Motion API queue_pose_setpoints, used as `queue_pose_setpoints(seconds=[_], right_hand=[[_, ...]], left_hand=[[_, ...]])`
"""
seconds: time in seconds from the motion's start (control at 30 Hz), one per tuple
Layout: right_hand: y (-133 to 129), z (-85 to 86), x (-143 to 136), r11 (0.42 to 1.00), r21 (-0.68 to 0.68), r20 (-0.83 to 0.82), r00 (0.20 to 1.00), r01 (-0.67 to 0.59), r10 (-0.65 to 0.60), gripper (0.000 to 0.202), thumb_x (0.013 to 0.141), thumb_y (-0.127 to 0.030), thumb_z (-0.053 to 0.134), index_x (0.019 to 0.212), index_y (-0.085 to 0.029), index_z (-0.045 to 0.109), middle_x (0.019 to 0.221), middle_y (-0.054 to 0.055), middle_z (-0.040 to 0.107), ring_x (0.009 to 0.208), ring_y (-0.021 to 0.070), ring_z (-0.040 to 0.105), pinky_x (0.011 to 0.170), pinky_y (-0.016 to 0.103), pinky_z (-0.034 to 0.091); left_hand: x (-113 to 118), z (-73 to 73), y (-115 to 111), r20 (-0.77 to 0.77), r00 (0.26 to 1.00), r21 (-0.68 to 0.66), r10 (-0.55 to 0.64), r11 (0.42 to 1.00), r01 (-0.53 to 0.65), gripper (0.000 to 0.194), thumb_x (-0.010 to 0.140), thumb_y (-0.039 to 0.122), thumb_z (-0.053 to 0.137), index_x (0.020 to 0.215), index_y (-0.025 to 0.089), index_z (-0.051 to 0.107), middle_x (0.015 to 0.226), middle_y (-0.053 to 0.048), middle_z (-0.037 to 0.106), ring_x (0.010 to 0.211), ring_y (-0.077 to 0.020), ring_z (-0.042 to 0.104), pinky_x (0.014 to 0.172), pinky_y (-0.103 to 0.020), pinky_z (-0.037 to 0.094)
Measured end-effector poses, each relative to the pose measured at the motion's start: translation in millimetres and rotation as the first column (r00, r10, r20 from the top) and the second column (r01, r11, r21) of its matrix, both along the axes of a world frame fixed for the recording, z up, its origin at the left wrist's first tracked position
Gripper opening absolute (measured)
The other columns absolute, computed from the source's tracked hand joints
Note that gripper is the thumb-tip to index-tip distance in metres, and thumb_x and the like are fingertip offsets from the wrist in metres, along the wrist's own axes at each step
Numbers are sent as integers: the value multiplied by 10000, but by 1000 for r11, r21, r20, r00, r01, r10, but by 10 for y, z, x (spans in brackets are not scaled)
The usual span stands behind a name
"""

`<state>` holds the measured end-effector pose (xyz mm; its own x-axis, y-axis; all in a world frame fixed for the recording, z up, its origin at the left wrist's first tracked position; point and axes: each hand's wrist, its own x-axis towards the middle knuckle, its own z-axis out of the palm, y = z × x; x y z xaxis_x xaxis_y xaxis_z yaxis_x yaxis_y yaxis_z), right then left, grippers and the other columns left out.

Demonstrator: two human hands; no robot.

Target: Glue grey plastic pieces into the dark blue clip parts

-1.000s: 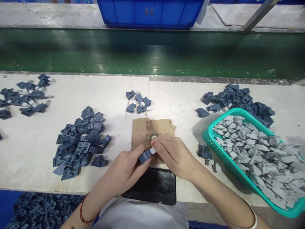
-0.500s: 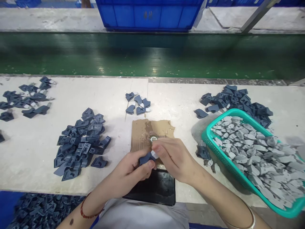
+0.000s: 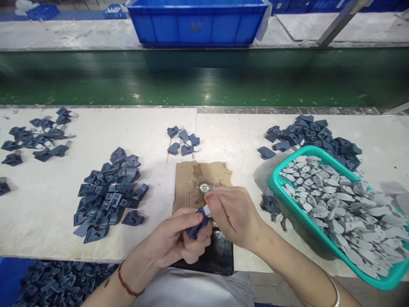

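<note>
Between the fingers and thumb of my left hand [image 3: 179,236] is a dark blue-grey plastic part [image 3: 195,228], tilted, with its recessed side showing. A small light grey piece [image 3: 207,210] sticks out of its upper end. My right hand [image 3: 234,215] is closed in a pinch at that grey piece; the fingertips are partly hidden. Just beyond the right fingers, a small shiny oval spot [image 3: 205,187] lies on a piece of brown cardboard [image 3: 185,181]. Beneath both hands is a black flat tablet-like slab [image 3: 220,256].
Piles of dark parts lie left [image 3: 108,192], far left [image 3: 38,138] and right [image 3: 306,132]. A few joined parts [image 3: 184,140] sit behind the cardboard. A teal basket [image 3: 275,187] holds grey pieces. Behind run a green belt [image 3: 191,81] and a blue crate [image 3: 198,25].
My left hand has turned the dark part from lying nearly flat to a steeper tilt, its recessed side now facing up. My right hand stays at the grey piece. The view has shifted slightly.
</note>
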<state>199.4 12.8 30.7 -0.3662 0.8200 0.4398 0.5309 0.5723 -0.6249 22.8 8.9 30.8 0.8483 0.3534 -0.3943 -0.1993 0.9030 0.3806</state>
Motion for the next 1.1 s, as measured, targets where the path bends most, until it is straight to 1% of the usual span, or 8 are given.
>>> queue_pose_setpoints(seconds=[0.17, 0.3, 0.4, 0.47, 0.6, 0.77, 0.97, 1.1], right_hand=[[22, 0, 22, 998, -61, 36, 999, 15, -13, 494, 1069, -202, 314, 583, -211, 404, 494, -33, 432, 467, 99, 373, 517, 262, 309], [51, 161, 155, 976, -219, 24, 1000, -2, 7, 500, 1087, -283, 314, 641, -202, 526, 587, -12, 576, 554, 114, 520, 581, 247, 375], [31, 360, 429, 935, -278, 136, 972, 222, -191, 478, 1077, -356, 320, 693, -212, 565, 690, 25, 644, 653, 157, 591, 621, 274, 403], [-2, 439, 672, 809, -232, 352, 822, 539, -447, 396, 1039, -391, 393, 728, -217, 566, 721, 50, 652, 642, 192, 579, 580, 297, 367], [-60, 345, 1074, 417, -179, 769, 391, 891, -505, 217, 989, -355, 493, 951, -223, 661, 913, 95, 730, 761, 292, 644, 574, 332, 358], [-28, 75, 1188, 402, -169, 829, 350, 900, -436, 282, 971, -200, 489, 1184, -157, 668, 1210, 137, 719, 983, 323, 688, 707, 351, 432], [24, 38, 1158, 343, -182, 825, 333, 921, -456, 220, 922, -194, 544, 1063, -171, 710, 1056, 114, 774, 926, 324, 692, 683, 346, 421], [-24, 87, 1166, 416, -209, 779, 408, 885, -477, 296, 901, -214, 482, 1063, -162, 724, 987, 150, 778, 883, 355, 687, 668, 379, 421]], left_hand=[[37, -1, 3, -72, 997, 61, 34, 998, -30, 441, 858, 527, 722, 682, 172, 526, 464, 124, 223, 378, -29, 98, 377, -212, 69], [6, 81, 103, -237, 971, 327, 30, 944, 51, 363, 951, 505, 612, 843, 159, 599, 542, 79, 369, 442, -57, 234, 435, -205, 202], [-114, 173, 268, -492, 843, 639, 217, 748, 180, 328, 997, 501, 529, 979, 186, 616, 651, 30, 487, 543, -109, 401, 528, -242, 317], [-214, 212, 418, -619, 643, 752, 450, 575, 321, 321, 1006, 500, 492, 1010, 203, 613, 687, 20, 494, 586, -142, 437, 553, -268, 331], [-316, 205, 733, -706, 240, 643, 666, 460, 613, 431, 1016, 482, 417, 1285, 173, 553, 698, 7, 532, 588, -197, 495, 557, -310, 355], [-276, 145, 920, -670, 129, 524, 731, 343, 780, 679, 1001, 444, 408, 1564, 71, 333, 1309, -193, 602, 1158, -352, 598, 940, -447, 483], [-557, 116, 875, -525, 36, 415, 850, 219, 883, 557, 978, 414, 445, 1420, 94, 556, 1398, -230, 548, 1288, -451, 465, 1065, -569, 418], [-806, 135, 869, -490, -82, 273, 868, 242, 931, 541, 963, 432, 466, 1350, 84, 612, 1310, -253, 612, 1212, -485, 510, 1027, -588, 434]])
